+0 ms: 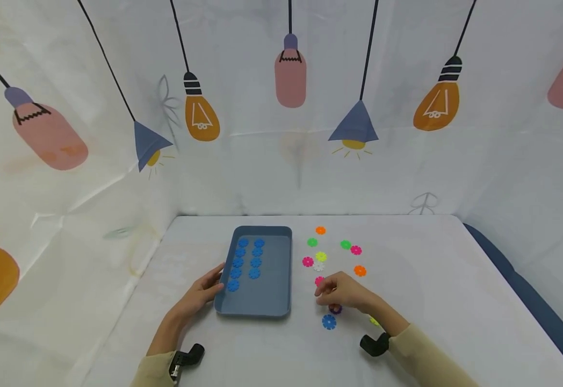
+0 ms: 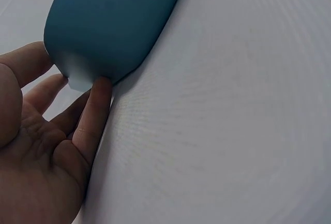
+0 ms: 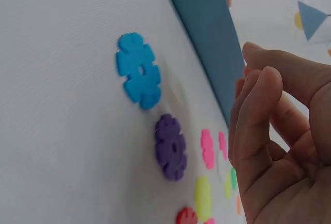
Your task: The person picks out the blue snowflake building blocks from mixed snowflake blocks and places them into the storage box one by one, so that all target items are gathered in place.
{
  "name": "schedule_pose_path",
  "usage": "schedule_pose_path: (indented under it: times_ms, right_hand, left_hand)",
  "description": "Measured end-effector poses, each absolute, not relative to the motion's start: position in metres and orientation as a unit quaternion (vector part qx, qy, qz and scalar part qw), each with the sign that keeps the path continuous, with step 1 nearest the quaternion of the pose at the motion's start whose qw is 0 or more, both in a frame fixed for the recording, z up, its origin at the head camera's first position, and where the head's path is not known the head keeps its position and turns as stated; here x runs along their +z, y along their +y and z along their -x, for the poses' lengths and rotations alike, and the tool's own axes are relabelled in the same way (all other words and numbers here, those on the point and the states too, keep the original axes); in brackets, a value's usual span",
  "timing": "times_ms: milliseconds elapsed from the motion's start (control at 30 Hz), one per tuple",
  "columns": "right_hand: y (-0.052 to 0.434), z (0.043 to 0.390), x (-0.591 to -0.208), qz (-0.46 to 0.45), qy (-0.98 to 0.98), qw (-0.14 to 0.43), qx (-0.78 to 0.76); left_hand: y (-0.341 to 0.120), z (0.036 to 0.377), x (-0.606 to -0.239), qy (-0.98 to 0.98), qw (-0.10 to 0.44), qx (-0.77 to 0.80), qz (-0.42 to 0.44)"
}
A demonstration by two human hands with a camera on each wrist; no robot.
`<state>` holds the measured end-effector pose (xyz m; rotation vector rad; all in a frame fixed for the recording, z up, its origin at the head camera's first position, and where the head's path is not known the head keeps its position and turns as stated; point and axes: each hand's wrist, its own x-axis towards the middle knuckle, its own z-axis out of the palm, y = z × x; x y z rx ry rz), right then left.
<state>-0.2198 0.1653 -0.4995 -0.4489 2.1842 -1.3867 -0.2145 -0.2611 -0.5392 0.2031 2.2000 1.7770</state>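
Note:
My left hand [image 1: 199, 293] holds the left side of the blue-grey tray [image 1: 274, 301]. In the left wrist view its fingers [image 2: 95, 115] lie against the tray's outer wall, down by the table. Several blue flower-shaped discs [image 1: 238, 262] lie in two columns in the tray's left half. My right hand [image 1: 344, 293] hovers right of the tray, fingers loosely bent, with nothing visible between thumb and fingertips. Below it on the table lie a blue flower disc [image 3: 139, 71] and a purple one [image 3: 170, 147]. A pink disc [image 1: 319, 280] shows at its fingertips.
Orange [image 1: 360, 271], green [image 1: 346, 244], pink [image 1: 308, 262], white [image 1: 318, 266] and yellow [image 1: 321, 256] discs lie scattered right of the tray. Another yellow disc [image 1: 374, 321] is partly behind my right wrist. A sheet printed with lamps [image 1: 291, 161] hangs behind the white table [image 1: 407, 242].

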Motion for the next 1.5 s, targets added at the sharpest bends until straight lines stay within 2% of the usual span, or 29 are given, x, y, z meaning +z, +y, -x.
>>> schedule_pose_path:
  times_ms: [733, 1500]
  right_hand:
    - [0.193, 0.197, -0.506, 0.163, 0.814, 0.26, -0.493]
    - [0.184, 0.189, -0.516, 0.157, 0.841, 0.235, -0.461]
  left_hand:
    - [-0.261, 0.213, -0.538, 0.77, 0.149, 0.615, -0.082]
    - [-0.255, 0.209, -0.537, 0.78, 0.135, 0.608, -0.061]
